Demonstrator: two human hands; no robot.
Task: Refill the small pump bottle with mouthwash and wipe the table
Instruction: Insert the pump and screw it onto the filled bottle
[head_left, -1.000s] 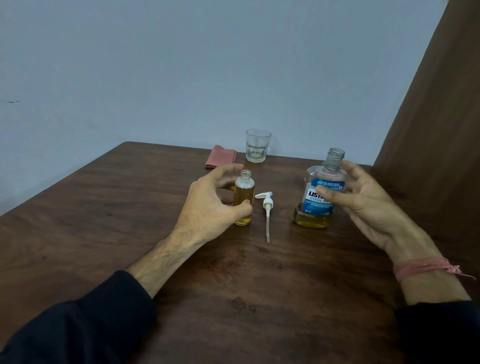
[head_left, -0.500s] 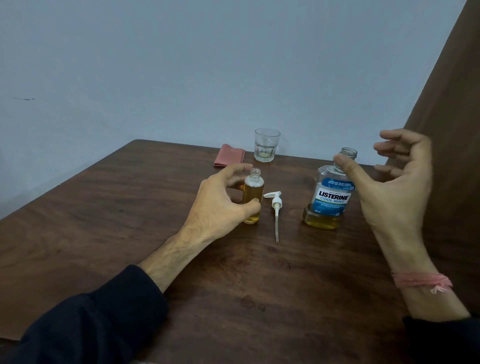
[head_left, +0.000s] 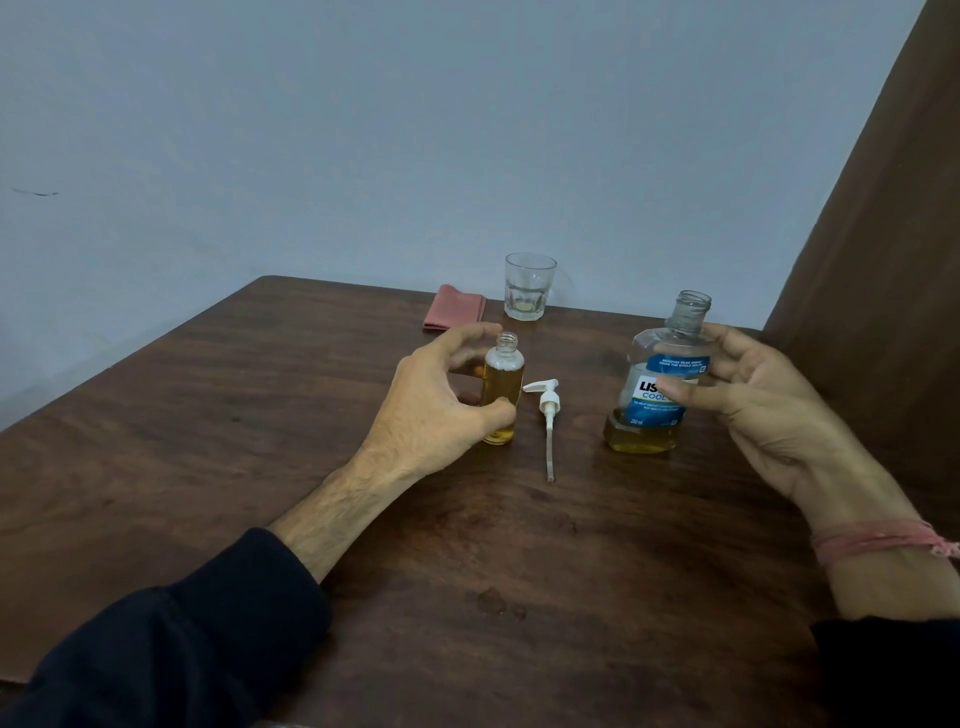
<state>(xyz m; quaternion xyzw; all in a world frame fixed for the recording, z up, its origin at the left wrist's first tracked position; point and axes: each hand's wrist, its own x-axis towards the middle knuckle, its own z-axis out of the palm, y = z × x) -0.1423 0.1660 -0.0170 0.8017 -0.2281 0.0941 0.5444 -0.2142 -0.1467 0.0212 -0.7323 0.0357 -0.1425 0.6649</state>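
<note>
The small pump bottle stands uncapped on the wooden table, mostly full of amber liquid. My left hand grips it, thumb low on its front and fingers curved behind. Its white pump head lies flat just to the right, tube pointing toward me. The mouthwash bottle, capless with a blue label and a little amber liquid at the bottom, stands further right. My right hand wraps round it, thumb across the label. A folded pink cloth lies at the back.
A clear glass stands at the back beside the cloth, close to the wall. Small dark wet spots mark the table near me. A brown panel rises along the table's right side.
My right hand, raised off the mouthwash bottle half a second ago, has come back down round it. My left hand stays on the small bottle.
</note>
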